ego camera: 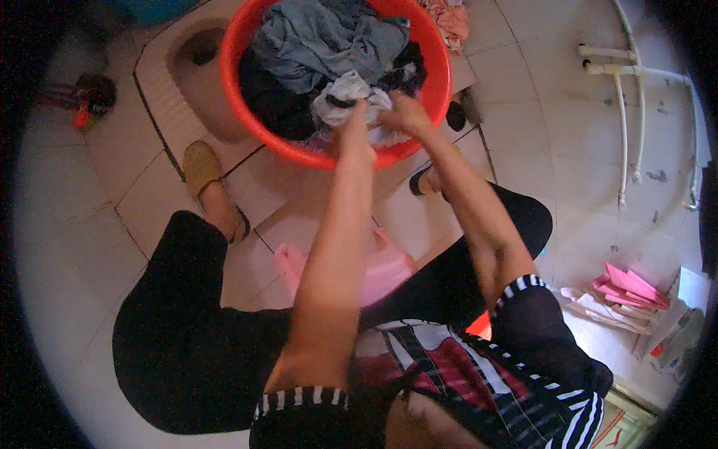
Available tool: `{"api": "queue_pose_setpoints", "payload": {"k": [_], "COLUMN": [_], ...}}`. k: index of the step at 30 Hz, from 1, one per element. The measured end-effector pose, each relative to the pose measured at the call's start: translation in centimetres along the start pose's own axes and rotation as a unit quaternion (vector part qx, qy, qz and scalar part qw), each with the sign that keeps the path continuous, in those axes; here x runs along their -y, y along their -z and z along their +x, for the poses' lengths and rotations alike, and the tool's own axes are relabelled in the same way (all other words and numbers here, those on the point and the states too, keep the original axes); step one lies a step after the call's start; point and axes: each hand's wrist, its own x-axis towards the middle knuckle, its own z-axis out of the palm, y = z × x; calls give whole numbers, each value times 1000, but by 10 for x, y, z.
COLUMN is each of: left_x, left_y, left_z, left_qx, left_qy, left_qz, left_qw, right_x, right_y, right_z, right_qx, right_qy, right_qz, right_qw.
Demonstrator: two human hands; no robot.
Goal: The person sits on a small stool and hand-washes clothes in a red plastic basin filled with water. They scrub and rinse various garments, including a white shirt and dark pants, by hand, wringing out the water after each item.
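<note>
A red plastic basin (437,112) stands before me, filled with wet-looking laundry. At its near side both hands are on a bunched white cloth (345,95) with a dark patch. My left hand (356,132), slightly blurred, grips the cloth's near side. My right hand (406,115) holds the cloth's right side with bent fingers; the fingertips are partly hidden. A grey-blue garment (331,45) lies heaped behind the white cloth. Black clothes (275,106) fill the basin's left side, and dark patterned fabric (409,70) lies at its right.
A squat toilet (210,90) is set in the tiled floor left of the basin. Pink plastic (387,269) lies between my legs. Peach-coloured fabric (449,22) is behind the basin. White pipes (628,70) run along the right wall; pink and white folded items (628,289) are below them.
</note>
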Motion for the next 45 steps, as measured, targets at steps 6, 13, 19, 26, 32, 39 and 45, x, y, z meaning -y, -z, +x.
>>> {"api": "queue_pose_setpoints", "payload": {"k": [6,13,19,26,32,39,45], "left_x": [2,-23,-23,-35,-54,-53,-12], "left_y": [-26,-8,-23,-62,-52,-52,-44], "left_z": [-79,-109,-122,-174,-181,-154,-104], "left_qx": [112,195,291,358,520,326,224], "left_qy": [76,78,197,128,196,78,-108], "left_qz": [-169,-83,-213,-269,-349,-120,217], "left_qw": [976,974,912,885,754,935,944], "right_x": [20,72,2,33,60,49,37], "right_y": [84,72,49,-13,44,127,99], "right_z": [-39,-163,-163,-120,-90,-16,-6], "right_qx": [-70,-78,42,51,141,16,-4], "right_qy": [63,109,-60,118,265,29,191], "right_qz": [171,56,754,954,895,444,83], "right_qw": [981,989,653,270,329,895,978]}}
